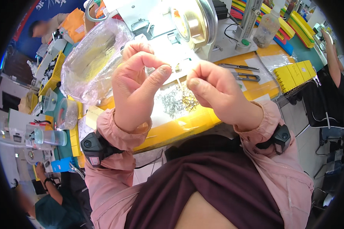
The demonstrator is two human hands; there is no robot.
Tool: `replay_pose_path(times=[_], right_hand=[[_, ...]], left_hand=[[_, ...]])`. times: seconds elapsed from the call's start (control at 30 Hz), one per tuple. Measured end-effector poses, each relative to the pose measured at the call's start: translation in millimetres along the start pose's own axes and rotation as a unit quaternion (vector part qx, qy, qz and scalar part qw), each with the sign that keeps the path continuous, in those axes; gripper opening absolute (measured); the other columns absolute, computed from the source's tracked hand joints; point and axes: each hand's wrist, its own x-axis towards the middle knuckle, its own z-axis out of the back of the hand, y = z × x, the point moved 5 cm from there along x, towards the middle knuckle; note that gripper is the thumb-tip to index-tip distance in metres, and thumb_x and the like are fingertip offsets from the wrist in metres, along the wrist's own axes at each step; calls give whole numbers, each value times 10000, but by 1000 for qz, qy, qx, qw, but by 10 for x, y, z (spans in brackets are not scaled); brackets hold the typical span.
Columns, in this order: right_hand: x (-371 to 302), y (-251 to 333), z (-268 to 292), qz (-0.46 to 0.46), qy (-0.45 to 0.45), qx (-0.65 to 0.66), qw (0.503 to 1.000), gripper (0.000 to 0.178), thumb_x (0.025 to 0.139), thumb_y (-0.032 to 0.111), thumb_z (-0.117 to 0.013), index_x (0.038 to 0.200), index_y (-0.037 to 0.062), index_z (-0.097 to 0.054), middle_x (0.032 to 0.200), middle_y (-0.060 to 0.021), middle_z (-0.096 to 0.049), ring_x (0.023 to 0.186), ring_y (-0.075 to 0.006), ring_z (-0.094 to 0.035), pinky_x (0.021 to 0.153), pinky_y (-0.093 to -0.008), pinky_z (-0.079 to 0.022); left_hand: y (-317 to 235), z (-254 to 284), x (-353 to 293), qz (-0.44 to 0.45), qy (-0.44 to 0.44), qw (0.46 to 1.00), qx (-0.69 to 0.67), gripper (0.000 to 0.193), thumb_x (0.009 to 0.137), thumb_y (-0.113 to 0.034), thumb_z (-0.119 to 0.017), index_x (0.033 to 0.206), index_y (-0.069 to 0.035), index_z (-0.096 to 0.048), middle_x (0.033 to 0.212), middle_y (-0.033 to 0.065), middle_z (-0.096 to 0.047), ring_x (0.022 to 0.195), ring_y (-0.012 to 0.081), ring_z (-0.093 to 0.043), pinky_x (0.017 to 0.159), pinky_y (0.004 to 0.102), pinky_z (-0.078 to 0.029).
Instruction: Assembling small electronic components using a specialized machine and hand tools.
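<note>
My left hand (137,82) is raised over the work table, its thumb and forefinger pinched together. A hand's width away, my right hand (219,86) is closed in a pinch too, fingers curled in. Anything between the fingertips is too small and too washed out by glare to name. Below and between both hands lies a loose pile of small dark, thin pieces (176,100) on a white sheet. Just beyond the hands stands a white machine (151,11) carrying a large gold-coloured reel (193,23).
A clear plastic bag (97,63) lines a basket at left. Tweezers (239,67) and thread snips (247,77) lie right of my right hand. Yellow blocks (295,76) stand at the table's right edge, with a clear bottle (267,28) behind. Other people work at both sides.
</note>
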Motion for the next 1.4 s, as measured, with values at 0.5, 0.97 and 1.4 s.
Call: replay_pose_path(times=[0.5,0.97,1.4], right_hand=[[120,-32,-78,10,-33,176,984,191,808,132,-595,929,1,-529,670,21,-500,490,7,-391,414,-139,-294],[129,-93,56,14,-44,199,979,110,812,106,-531,859,9,-510,619,16,-465,461,-21,-362,420,-168,-292],[223,-91,71,35,-47,129,990,121,832,128,-537,824,9,-521,586,36,-460,463,-11,-389,419,-157,-317]], left_hand=[[100,-60,-41,150,21,976,-155,52,760,-78,-579,761,-29,-560,978,64,-416,980,152,-365,882,300,-232],[42,-25,-21,18,26,999,39,68,703,-19,-640,759,-6,-603,1054,102,-453,983,172,-434,837,277,-343],[20,-30,0,-43,36,993,107,78,679,-22,-656,743,-13,-612,1031,120,-500,985,199,-460,860,313,-343]])
